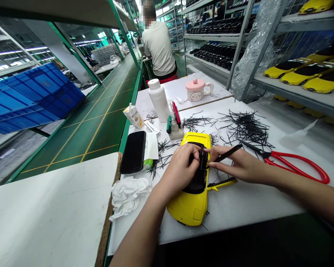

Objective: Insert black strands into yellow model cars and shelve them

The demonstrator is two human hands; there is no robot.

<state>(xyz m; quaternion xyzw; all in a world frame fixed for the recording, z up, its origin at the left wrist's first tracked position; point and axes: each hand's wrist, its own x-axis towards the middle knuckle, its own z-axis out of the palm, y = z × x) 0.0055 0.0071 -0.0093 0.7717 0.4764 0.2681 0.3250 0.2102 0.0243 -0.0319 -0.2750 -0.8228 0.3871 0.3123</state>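
Note:
A yellow model car (189,207) lies on the white work table, with one door (224,183) swung out on its right side. Over its dark cabin my left hand (182,163) is closed, fingers curled down at a black part; what they pinch is hidden. From the right, my right hand (236,163) reaches the door opening, its fingers closed on a flat black strip (228,152) that slants up to the right. The strip's lower end is hidden at the cabin. Red-handled scissors (300,163) rest beside my right wrist.
Thin black strips (246,126) lie in piles behind the car. On the left are a phone (133,152), crumpled tissue (130,194) and a drink carton (133,115). A white bottle (158,100), pen holder (176,132) and pink-lidded mug (195,91) stand behind. A person (160,48) sits ahead.

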